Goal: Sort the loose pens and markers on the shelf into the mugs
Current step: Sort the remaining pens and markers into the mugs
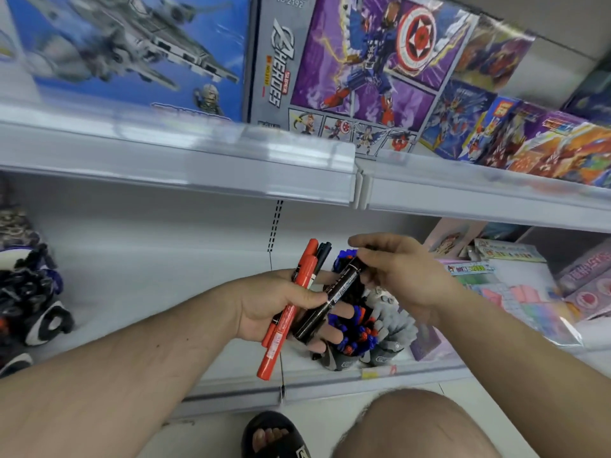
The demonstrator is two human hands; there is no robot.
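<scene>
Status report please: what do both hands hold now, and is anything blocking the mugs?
Left hand grips red markers. Right hand pinches black marker by its top end. Mugs below, already crowded with pens; hands partly hide them.

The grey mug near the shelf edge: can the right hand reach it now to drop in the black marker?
Probably yes. The right hand pinches the black marker just above the grey mug, with nothing between them. The left hand, gripping red markers, also touches it and must let go.
</scene>
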